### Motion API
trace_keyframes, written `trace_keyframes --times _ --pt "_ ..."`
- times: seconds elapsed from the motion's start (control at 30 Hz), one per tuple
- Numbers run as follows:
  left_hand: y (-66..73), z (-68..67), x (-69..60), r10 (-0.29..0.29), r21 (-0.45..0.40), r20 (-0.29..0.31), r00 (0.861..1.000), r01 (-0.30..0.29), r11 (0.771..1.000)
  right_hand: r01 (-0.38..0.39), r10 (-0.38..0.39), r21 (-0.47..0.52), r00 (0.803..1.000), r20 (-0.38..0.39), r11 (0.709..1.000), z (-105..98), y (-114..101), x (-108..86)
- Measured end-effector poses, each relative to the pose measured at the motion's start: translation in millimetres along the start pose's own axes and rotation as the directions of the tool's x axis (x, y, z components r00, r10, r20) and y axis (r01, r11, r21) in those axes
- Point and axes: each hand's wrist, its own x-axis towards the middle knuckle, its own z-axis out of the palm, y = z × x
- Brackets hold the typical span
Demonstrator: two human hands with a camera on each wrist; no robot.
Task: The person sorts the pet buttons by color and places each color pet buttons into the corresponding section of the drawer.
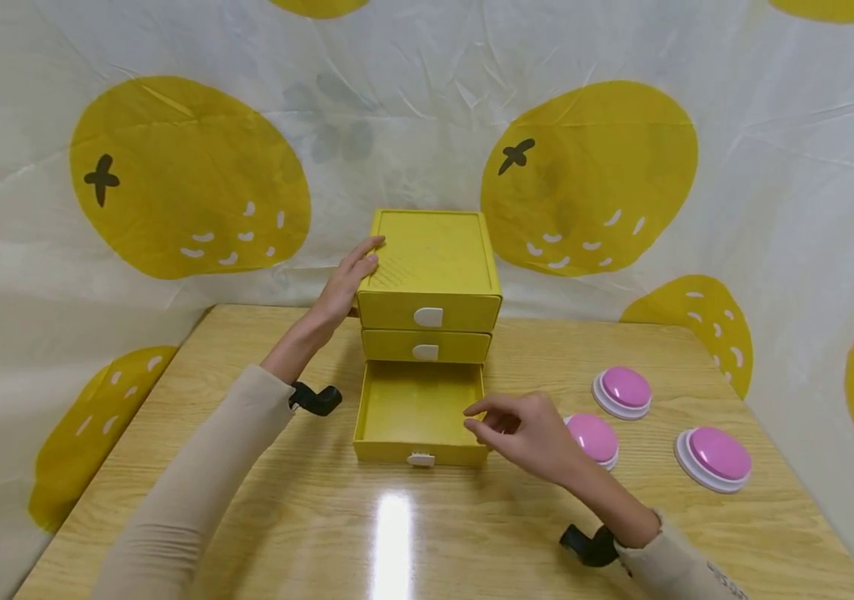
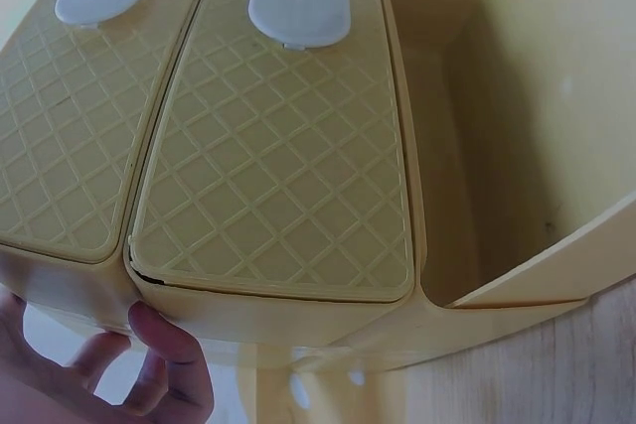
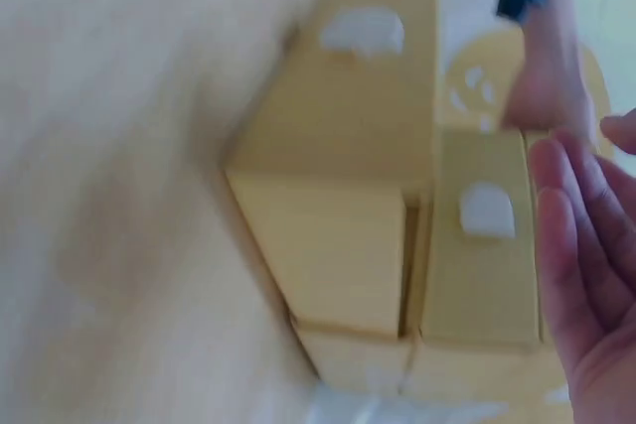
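A small yellow cabinet [image 1: 434,250] of stacked drawers stands on the table. Its bottom drawer [image 1: 389,452] is pulled out, with a bare inside; the upper two drawers are closed. My left hand [image 1: 342,287] rests against the cabinet's left side, fingers reaching its top edge. In the left wrist view, that hand's fingertips [image 2: 164,330] touch the side wall beside the diamond-patterned drawer fronts. My right hand [image 1: 531,429] hovers at the right front corner of the pulled-out drawer, fingers loosely bent, holding nothing. The right wrist view is blurred, with its fingers [image 3: 561,265] nearly straight.
Pink push buttons on white bases stand on the right: one button [image 1: 626,387] farther back, another button [image 1: 719,454] farther right, and a third button [image 1: 593,437] partly behind my right hand. A fruit-patterned cloth [image 1: 397,100] hangs behind the wooden table [image 1: 284,517].
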Motion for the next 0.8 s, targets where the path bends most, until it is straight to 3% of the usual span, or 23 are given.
trace_keyframes --times 0.23,0.47,0.8 --pt "0.2 0.7 -0.3 0.007 0.006 0.001 1.0 -0.007 1.0 0.008 -0.005 0.033 0.996 -0.088 0.999 -40 18 -4.9" --pt "1.0 1.5 -0.6 -0.011 -0.011 0.006 1.0 0.011 1.0 -0.109 0.106 -0.005 0.977 -0.185 0.994 -76 38 -12.1" --pt "2.2 -0.4 -2.6 -0.046 0.001 0.016 0.999 0.046 0.999 -0.21 0.194 -0.064 0.961 -0.198 0.976 -127 70 -27.8"
